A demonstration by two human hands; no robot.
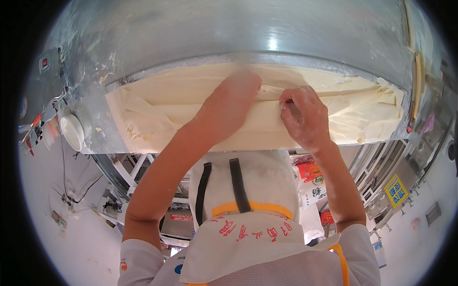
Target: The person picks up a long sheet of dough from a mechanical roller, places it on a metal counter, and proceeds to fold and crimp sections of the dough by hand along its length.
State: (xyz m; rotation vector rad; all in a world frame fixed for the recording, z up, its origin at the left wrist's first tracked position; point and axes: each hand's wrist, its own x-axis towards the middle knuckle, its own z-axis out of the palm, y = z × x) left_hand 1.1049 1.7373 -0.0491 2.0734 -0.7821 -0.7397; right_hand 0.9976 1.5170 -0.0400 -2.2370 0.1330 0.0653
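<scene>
Folded dough point(267, 119) lies along the table's point(191, 38) near edge. The right hand point(307, 117) touches it with curled fingers, thumb near forefinger; whether they pinch is unclear. The left hand point(238, 90) bends over it, its finger opening and hold hidden. Contents of the white bowl point(72, 132) at left and the sack point(312, 183) below cannot be made out.

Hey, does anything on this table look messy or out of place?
A little: pale scraps lie on the metal table left of the dough sheet, like stray leftovers. The sheet looks creased and bunched toward its right end, unlike its smoother middle front.
</scene>
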